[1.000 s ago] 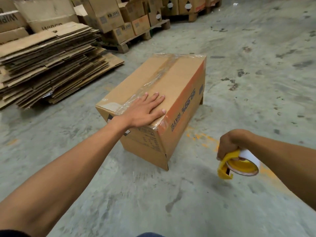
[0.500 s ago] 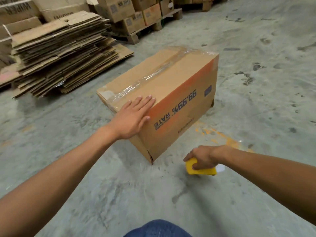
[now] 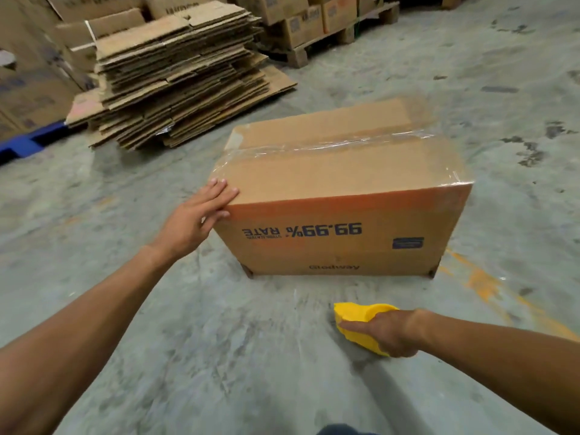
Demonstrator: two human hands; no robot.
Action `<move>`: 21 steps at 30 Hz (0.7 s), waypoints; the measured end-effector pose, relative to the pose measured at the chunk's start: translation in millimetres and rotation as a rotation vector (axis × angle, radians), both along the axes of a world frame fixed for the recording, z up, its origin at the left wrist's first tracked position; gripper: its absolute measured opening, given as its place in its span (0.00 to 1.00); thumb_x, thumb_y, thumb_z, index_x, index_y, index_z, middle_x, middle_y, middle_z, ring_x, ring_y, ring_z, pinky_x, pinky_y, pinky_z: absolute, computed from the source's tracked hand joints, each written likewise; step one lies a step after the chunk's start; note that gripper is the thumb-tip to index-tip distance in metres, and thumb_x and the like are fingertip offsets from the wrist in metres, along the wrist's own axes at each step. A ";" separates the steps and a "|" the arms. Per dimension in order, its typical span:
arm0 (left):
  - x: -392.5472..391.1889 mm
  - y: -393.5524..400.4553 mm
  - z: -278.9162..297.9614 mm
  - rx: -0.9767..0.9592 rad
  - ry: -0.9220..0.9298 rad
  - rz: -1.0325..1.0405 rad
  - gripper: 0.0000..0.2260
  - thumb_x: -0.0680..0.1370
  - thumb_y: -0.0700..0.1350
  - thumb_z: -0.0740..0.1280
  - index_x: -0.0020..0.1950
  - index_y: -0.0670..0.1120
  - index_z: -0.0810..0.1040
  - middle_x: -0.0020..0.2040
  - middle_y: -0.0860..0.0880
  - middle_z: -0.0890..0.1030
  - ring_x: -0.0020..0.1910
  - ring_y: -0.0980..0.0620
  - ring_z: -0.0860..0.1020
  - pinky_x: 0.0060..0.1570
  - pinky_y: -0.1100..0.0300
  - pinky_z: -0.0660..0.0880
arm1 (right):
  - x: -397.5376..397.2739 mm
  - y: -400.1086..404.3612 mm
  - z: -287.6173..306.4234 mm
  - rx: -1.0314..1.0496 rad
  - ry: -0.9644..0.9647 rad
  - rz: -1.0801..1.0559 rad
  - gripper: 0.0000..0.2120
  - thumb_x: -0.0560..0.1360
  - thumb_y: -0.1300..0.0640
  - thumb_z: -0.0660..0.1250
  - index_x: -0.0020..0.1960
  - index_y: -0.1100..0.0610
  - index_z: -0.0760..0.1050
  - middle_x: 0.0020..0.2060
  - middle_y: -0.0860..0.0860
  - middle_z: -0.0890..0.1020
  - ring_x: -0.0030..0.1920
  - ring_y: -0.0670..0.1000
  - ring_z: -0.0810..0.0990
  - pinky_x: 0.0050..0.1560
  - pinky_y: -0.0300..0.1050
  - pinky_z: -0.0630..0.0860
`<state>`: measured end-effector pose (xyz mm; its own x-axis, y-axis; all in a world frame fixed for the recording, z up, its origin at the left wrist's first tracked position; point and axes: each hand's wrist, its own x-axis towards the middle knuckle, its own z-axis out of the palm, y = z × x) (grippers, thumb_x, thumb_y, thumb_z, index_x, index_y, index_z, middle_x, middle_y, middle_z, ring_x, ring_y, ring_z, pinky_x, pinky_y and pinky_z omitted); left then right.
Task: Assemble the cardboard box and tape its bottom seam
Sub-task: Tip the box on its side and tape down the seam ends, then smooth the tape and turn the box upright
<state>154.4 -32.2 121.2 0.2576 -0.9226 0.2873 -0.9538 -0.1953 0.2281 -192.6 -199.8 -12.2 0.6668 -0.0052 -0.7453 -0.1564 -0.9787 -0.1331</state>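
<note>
cardboard box (image 3: pixel 342 196) upside-down, seam taped; left hand (image 3: pixel 194 219) flat on corner, right hand (image 3: pixel 384 332) clutching yellow dispenser (image 3: pixel 354 318).

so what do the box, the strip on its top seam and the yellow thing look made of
Box: brown cardboard, matte, printed side. Strip: clear plastic tape, judging by its glossy wrinkles. Yellow thing: likely smooth hard plastic, uniformly coloured, under the right hand.

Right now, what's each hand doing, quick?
Left hand: open, fingers flat against the near left corner of the cardboard box.
Right hand: closed on the yellow tape dispenser, low near the floor.
</note>
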 end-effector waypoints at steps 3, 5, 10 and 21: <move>7.3 1.1 -4.6 -0.076 0.023 0.037 0.25 0.77 0.50 0.66 0.74 0.52 0.69 0.77 0.49 0.63 0.77 0.53 0.60 0.75 0.62 0.54 | -9.4 3.3 9.9 -0.004 0.006 0.011 0.42 0.78 0.66 0.62 0.79 0.42 0.41 0.79 0.53 0.56 0.72 0.58 0.67 0.66 0.52 0.67; 12.3 2.5 -9.7 -0.082 0.062 0.087 0.26 0.77 0.50 0.66 0.75 0.52 0.67 0.78 0.49 0.61 0.76 0.52 0.60 0.75 0.58 0.55 | -11.3 0.6 10.9 -0.043 0.026 0.043 0.39 0.78 0.64 0.61 0.79 0.40 0.47 0.74 0.55 0.67 0.68 0.61 0.71 0.58 0.55 0.73; 10.6 1.9 -22.1 -0.211 0.117 0.132 0.19 0.83 0.46 0.58 0.74 0.47 0.69 0.76 0.48 0.65 0.75 0.54 0.62 0.74 0.65 0.55 | 21.0 10.0 51.1 -0.147 -0.031 0.011 0.19 0.79 0.51 0.59 0.69 0.44 0.74 0.67 0.53 0.77 0.63 0.59 0.77 0.60 0.51 0.75; 18.7 -53.7 24.8 -0.106 0.521 0.387 0.22 0.81 0.56 0.58 0.76 0.56 0.65 0.76 0.52 0.66 0.74 0.50 0.64 0.72 0.47 0.62 | 69.5 -77.1 187.7 -0.247 -1.428 -0.494 0.14 0.78 0.53 0.61 0.61 0.50 0.78 0.52 0.52 0.80 0.53 0.55 0.77 0.51 0.50 0.71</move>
